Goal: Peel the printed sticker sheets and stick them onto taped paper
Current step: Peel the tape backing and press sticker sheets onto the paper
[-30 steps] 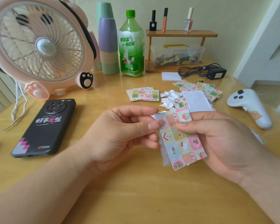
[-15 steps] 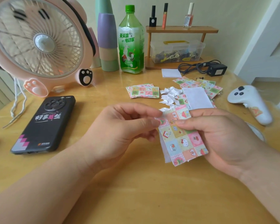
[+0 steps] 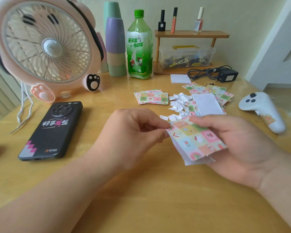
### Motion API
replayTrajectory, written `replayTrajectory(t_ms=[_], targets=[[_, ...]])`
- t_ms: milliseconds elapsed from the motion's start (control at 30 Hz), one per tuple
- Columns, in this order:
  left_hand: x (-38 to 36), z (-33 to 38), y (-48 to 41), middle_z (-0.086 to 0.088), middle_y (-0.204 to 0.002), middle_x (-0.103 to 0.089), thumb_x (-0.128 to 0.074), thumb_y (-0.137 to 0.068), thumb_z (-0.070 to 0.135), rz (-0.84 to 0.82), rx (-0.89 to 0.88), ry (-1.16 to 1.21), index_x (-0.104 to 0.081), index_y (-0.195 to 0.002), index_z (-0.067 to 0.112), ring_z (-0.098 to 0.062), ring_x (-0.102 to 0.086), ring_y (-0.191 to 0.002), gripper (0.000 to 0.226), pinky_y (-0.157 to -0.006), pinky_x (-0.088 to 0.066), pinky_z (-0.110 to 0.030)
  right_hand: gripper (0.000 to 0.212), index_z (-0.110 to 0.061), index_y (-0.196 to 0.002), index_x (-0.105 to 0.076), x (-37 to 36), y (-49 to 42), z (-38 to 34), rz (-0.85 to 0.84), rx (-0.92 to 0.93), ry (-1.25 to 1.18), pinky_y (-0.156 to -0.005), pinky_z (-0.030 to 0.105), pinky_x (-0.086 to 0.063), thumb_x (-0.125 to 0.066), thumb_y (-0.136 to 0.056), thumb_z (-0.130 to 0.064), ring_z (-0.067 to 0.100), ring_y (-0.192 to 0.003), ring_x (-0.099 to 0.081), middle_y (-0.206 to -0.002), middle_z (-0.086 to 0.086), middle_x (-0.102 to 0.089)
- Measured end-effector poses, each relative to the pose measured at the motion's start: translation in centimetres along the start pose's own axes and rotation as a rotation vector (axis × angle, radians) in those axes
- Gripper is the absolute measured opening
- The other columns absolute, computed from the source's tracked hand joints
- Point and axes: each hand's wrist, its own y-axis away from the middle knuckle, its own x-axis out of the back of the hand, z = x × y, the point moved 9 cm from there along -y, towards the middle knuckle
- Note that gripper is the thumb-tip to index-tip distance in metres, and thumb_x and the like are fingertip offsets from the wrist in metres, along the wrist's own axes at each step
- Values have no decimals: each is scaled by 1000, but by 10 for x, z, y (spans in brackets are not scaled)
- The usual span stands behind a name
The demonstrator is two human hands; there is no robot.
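Just over the wooden table (image 3: 141,199), the left hand (image 3: 133,137) pinched the upper left corner of a printed sticker sheet (image 3: 195,140) between thumb and forefinger. The right hand (image 3: 238,148) gripped the sheet's other side, thumb on top and fingers curled underneath. White paper (image 3: 190,161) showed below the sheet's lower edge. Behind the hands lay torn white scraps (image 3: 178,101), with a stack of sticker sheets (image 3: 151,98) just left of them and a black phone (image 3: 52,130) farther left.

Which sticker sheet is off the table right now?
The sticker sheet held between both hands: the left hand pinches its upper-left corner, the right hand grips its right side. The small stack and the spread pile behind lie on the table.
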Motion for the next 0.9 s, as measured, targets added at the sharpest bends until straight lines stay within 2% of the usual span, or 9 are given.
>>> replayTrajectory(t_ms=[67, 133, 233, 333, 433, 500, 600, 767, 900], targets=[[1, -5, 0, 0, -69, -75, -83, -81, 14, 11, 78, 23, -81, -73, 25, -23, -72, -67, 14, -71, -61, -39, 53, 3, -105, -72, -1, 1, -4, -38, 4, -53, -88, 50, -53, -54, -88, -43, 32, -87, -71, -108, 22, -73], [2, -11, 1, -3, -63, -73, -83, -81, 19, 18, 166, 95, -79, -70, 20, -20, -71, -59, 11, -65, -59, -28, 80, 4, -97, -75, 3, 2, -9, -61, 26, -29, -80, 51, -51, -46, -84, -70, 30, -76, -61, -98, 21, -67], [-1, -17, 3, -6, -60, -70, -83, -81, 21, 12, 248, 239, -74, -66, 12, -22, -65, -50, 19, -58, -54, -27, 94, -5, -109, -75, -2, 3, -24, -181, 159, 173, -64, 36, -49, -55, -67, -87, 21, -68, -50, -86, 13, -56], [-5, -19, 4, -7, -59, -65, -82, -78, 28, -5, 269, 304, -72, -66, 11, -24, -58, -50, 23, -56, -50, -31, 78, -20, -109, -76, 3, 7, -36, -107, 381, 593, -63, 40, -39, -76, -59, -79, 21, -66, -45, -78, 5, -53], [-11, -15, 5, -7, -61, -61, -80, -71, 35, -32, 235, 343, -69, -68, 11, -21, -54, -52, 26, -51, -48, -26, 63, -11, -95, -75, 13, 16, -51, 148, 591, 798, -76, 58, -47, -79, -65, -66, 37, -76, -57, -85, 19, -65], [-15, -10, 6, -5, -61, -59, -78, -71, 36, -54, 202, 331, -68, -68, 13, -18, -53, -54, 25, -52, -46, -21, 53, -15, -98, -77, 15, 19, -53, 223, 618, 761, -94, 60, -50, -75, -72, -60, 29, -94, -70, -100, 8, -75], [-21, -7, 9, 0, -60, -57, -77, -72, 39, -85, 179, 321, -67, -71, 11, -16, -49, -56, 30, -54, -40, -19, 35, -17, -106, -79, 13, 15, -47, 159, 551, 566, -106, 52, -46, -79, -82, -42, 20, -109, -71, -109, 1, -78], [-33, -12, 10, -1, -64, -56, -86, -75, 36, -166, 181, 369, -68, -73, 15, -20, -42, -61, 27, -61, -34, -35, 29, -7, -107, -78, 8, 11, -36, 76, 502, 326, -105, 54, -47, -73, -84, -24, 31, -110, -71, -112, 13, -76], [-40, -6, 13, -9, -69, -60, -83, -69, 31, -256, 140, 569, -73, -73, 17, -18, -49, -58, 18, -55, -46, -29, 28, -5, -106, -78, 12, 11, -34, 78, 504, 299, -103, 56, -49, -71, -85, -21, 33, -108, -72, -110, 15, -76]])
